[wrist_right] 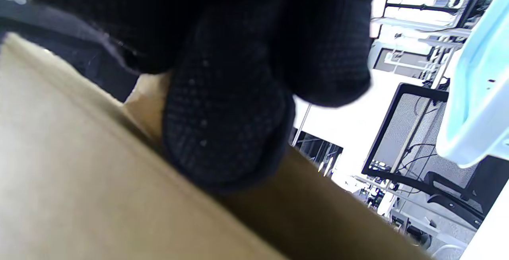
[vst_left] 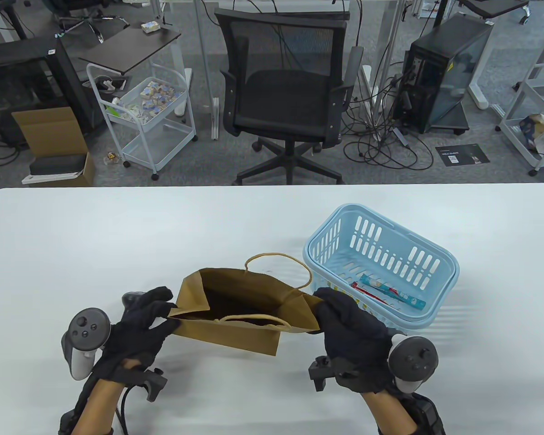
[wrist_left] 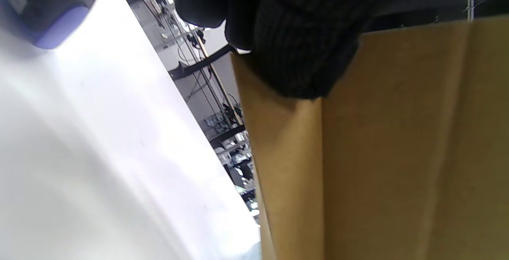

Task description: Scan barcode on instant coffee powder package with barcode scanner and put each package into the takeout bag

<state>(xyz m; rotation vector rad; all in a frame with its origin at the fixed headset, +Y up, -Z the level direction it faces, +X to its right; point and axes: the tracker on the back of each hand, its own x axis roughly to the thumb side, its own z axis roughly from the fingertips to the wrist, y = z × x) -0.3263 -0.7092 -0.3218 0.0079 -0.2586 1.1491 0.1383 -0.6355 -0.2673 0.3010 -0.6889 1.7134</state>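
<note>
A brown paper takeout bag (vst_left: pixel 235 335) stands open on the white table near its front edge. My left hand (vst_left: pixel 163 310) pinches the bag's left rim, and in the left wrist view a gloved fingertip (wrist_left: pixel 294 65) laps over the bag's (wrist_left: pixel 397 152) top edge. My right hand (vst_left: pixel 326 308) grips the right rim, its thumb (wrist_right: pixel 226 132) pressed on the paper (wrist_right: pixel 79 192). Coffee stick packages (vst_left: pixel 390 290) lie in the light blue basket (vst_left: pixel 326 222) to the bag's right. A dark grey object (vst_left: pixel 133 299), possibly the scanner, shows just behind my left hand.
The basket's wall (wrist_right: pixel 477 93) sits close beside my right hand. A black office chair (vst_left: pixel 285 90) stands beyond the table's far edge, with a white cart (vst_left: pixel 149 113) and a computer tower (vst_left: pixel 444 72) on the floor.
</note>
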